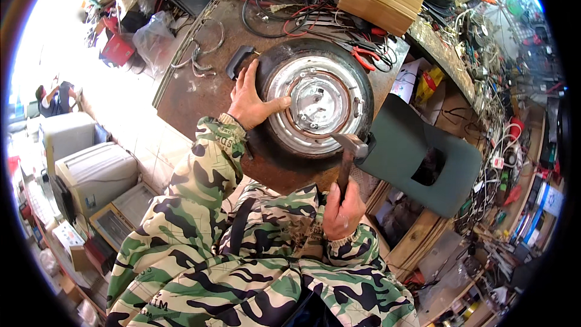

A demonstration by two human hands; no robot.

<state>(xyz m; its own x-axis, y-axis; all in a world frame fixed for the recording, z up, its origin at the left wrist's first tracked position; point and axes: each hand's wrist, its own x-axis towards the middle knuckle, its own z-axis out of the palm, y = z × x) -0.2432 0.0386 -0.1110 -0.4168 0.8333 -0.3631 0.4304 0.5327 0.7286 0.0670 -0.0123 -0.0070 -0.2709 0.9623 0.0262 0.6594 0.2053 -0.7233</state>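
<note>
Lying on the bench, the wheel looked heavy and stiff, best held by its tyre, left hand spread at nine o'clock, right hand wrapped round a hammer at five.

Brightly lit pale floor tiles lie left; cluttered shelves crowd the right.

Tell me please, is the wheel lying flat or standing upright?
Lying flat: the wheel shows its round face upward, with the left hand on it.

A loose camouflage jacket in green, beige and black has gathered cuffs.
</note>
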